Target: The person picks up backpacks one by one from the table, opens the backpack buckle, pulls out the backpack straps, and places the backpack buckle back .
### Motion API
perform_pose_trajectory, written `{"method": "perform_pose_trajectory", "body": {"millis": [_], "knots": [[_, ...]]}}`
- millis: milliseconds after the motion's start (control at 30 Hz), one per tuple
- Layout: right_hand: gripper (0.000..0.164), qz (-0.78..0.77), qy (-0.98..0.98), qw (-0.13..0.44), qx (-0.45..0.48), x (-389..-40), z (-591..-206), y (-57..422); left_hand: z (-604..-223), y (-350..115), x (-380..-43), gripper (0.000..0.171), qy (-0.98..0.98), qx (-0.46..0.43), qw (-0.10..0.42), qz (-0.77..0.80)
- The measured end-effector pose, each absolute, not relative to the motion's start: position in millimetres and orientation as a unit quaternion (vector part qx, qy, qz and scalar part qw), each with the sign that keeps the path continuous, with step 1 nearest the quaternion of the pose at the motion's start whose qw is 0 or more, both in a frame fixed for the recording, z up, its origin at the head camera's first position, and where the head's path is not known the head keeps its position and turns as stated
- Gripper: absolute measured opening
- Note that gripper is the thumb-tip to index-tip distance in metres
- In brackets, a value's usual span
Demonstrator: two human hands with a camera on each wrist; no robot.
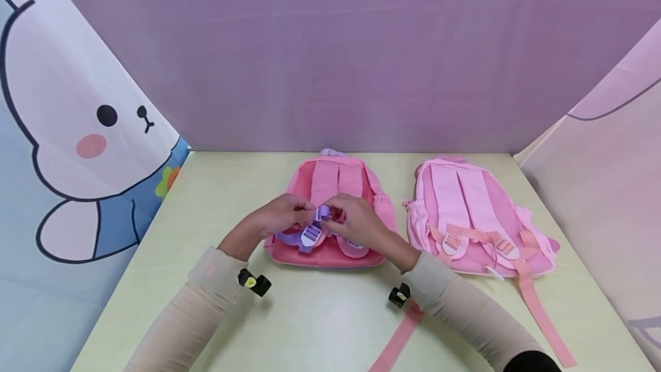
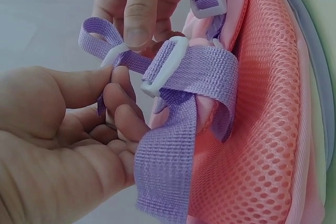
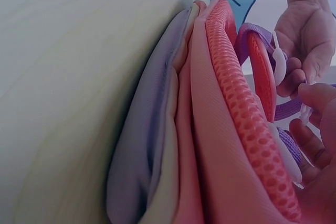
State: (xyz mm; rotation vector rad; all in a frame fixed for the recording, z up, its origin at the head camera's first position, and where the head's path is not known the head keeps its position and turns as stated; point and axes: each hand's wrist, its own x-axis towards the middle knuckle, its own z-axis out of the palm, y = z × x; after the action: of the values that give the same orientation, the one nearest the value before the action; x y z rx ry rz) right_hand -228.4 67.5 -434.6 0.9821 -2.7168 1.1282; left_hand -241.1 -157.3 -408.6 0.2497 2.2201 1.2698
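Note:
A pink backpack (image 1: 325,257) with a mesh back panel (image 2: 257,129) lies straps-up on the table. Above it, my left hand (image 1: 281,214) pinches a purple webbing strap (image 2: 136,62) between thumb and fingertips, beside a small white slider (image 2: 114,55). My right hand (image 1: 358,220) holds the same strap from the other side, its thumb and a finger close together in the right wrist view. The strap makes a loop (image 2: 97,30) over the slider. A larger white buckle (image 2: 165,66) carries wide purple webbing (image 2: 168,156) with a loose end. Fingers partly hide the strap.
A second, lighter pink backpack (image 1: 475,205) lies to the right, with coral straps and white buckles. One coral strap (image 1: 542,314) trails toward the table's front; another coral strap (image 1: 397,337) runs under my right forearm. A purple backdrop (image 1: 351,62) stands behind the table (image 1: 227,188).

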Motion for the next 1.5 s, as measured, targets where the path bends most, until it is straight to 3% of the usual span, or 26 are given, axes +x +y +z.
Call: {"method": "perform_pose_trajectory", "body": {"millis": [867, 1500], "knots": [[0.025, 0.369, -0.876, 0.019, 0.311, -228.8, -433.1, 66.7, -410.2, -167.0, -236.8, 0.024, 0.807, 0.110, 0.293, 0.502], [0.028, 0.364, -0.880, 0.017, 0.306, -228.3, -437.9, 66.8, -410.2, -167.9, -235.4, 0.018, 0.818, 0.101, 0.280, 0.493]]}}
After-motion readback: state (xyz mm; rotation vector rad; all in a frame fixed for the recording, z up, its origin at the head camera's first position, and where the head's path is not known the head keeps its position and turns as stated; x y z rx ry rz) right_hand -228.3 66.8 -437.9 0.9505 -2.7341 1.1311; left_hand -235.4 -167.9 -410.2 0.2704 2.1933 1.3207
